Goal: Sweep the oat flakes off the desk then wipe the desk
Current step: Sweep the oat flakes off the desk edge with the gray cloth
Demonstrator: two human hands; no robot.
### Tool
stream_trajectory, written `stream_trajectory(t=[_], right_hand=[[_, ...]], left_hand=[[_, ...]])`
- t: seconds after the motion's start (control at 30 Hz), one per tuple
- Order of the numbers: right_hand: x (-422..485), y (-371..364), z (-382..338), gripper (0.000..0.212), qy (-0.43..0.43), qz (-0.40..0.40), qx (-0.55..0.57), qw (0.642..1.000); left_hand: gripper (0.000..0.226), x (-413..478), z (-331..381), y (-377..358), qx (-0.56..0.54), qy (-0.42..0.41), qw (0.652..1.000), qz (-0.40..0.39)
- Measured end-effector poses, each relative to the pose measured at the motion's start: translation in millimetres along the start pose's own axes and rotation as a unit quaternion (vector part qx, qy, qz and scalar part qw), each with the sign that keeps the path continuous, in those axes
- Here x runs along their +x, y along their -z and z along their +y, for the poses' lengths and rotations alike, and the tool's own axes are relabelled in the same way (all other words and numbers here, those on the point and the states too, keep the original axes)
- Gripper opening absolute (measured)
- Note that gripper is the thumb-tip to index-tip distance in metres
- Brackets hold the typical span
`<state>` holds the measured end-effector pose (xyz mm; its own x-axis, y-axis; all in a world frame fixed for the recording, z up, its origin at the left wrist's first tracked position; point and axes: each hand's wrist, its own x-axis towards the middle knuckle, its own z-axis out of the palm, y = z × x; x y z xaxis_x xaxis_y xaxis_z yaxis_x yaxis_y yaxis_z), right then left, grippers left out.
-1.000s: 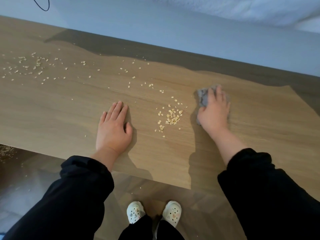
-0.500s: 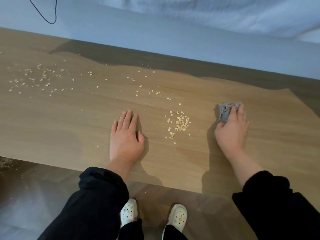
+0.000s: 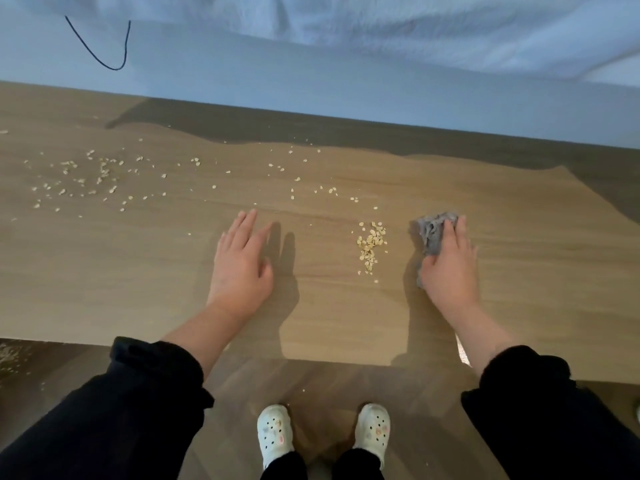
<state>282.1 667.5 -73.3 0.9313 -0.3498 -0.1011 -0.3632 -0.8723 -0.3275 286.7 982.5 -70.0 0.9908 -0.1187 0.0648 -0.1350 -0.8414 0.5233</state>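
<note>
Scattered oat flakes (image 3: 86, 178) lie across the far left of the worktop (image 3: 138, 271), well back from its near edge; the left hand (image 3: 239, 268) is spread with fingers straight, holding nothing; to its right sits a small heap (image 3: 370, 244) of flakes; just beside that, the right hand (image 3: 450, 268) presses flat fingers on a crumpled grey cloth (image 3: 431, 233); the worktop runs on rightward.

Wooden desk (image 3: 138, 271); oat pile (image 3: 370, 242) mid-desk; loose flakes (image 3: 100, 174) scattered left; crumpled grey cloth (image 3: 431, 233) just right of pile.
</note>
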Motion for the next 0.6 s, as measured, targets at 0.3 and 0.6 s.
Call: stream_trajectory(t=[0.3, 0.6], right_hand=[[30, -25, -68, 0.075, 0.054, -0.017, -0.013, 0.998], [32, -5, -40, 0.068, 0.104, -0.053, 0.018, 0.993]], left_hand=[[0.066, 12, -74, 18, 0.078, -0.076, 0.992, -0.068], [0.062, 17, -99, 26, 0.134, -0.124, 0.977, -0.108]])
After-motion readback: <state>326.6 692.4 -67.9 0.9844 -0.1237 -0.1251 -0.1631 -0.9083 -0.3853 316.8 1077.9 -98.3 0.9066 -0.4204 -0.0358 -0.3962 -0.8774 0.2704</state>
